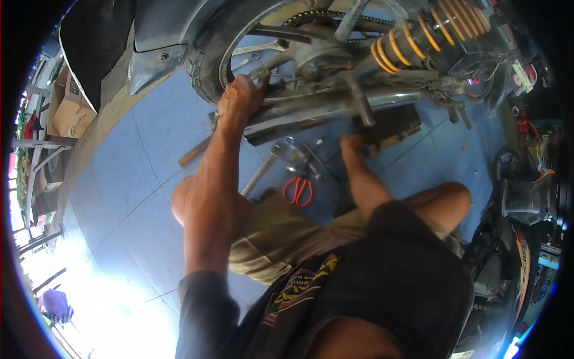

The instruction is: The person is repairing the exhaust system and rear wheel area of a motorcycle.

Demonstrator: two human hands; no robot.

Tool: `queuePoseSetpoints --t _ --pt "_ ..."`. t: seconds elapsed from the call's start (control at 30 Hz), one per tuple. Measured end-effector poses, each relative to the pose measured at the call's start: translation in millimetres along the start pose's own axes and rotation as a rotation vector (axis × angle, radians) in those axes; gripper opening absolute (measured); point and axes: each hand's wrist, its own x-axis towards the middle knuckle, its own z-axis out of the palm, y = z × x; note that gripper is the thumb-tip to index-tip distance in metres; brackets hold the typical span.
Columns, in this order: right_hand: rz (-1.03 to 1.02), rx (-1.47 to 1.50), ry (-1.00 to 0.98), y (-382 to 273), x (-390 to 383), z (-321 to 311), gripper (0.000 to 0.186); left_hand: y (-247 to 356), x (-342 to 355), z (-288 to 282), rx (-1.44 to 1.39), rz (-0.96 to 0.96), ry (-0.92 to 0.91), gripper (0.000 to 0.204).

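My left hand (239, 96) is closed on something dark beside the motorcycle's rear wheel (205, 63), above the chrome exhaust pipe (317, 115); what it grips is unclear. My right hand (353, 143) reaches below the pipe to a dark tray or box (393, 133), its fingers blurred and partly hidden. Between my arms, several metal wrenches (260, 173) and red-handled pliers or snips (298, 190) lie on the blue tiled floor (125, 179). A wooden-handled tool (191, 157) lies left of them. An orange shock spring (409, 42) rises above my right hand.
Cardboard boxes (69, 107) sit on a metal rack (33, 145) at the far left. A dark plastic panel (89, 42) stands at upper left. Black vehicle parts and another machine (517, 197) crowd the right side. My bent legs (281, 239) rest on the floor.
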Motion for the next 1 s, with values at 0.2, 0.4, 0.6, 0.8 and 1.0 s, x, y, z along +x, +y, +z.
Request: queuePoseSetpoints --t 0.2,0.4,0.6,0.8,1.0 --pt "0.671 1.532 -0.218 -26.5 -89.4 -80.5 0.020 -23.6 3.8 1.8 0.029 -0.067 -0.003 0.079" --pt "0.848 1.869 0.055 16.8 -141.4 -280.2 0.031 -4.8 1.8 2.0 0.007 -0.027 0.009 0.076" --pt "-0.684 0.954 0.347 -9.9 -147.4 -341.9 0.034 -13.2 1.3 -0.8 -0.068 -0.056 0.051 0.065" --pt "-0.620 0.807 0.106 -58.1 -132.7 -334.0 0.030 -7.9 3.3 6.5 -0.149 -0.047 0.069 0.062" --pt "-0.749 0.739 0.086 -64.7 -131.0 -337.7 0.025 -14.4 4.8 6.3 -0.198 -0.055 0.091 0.061"
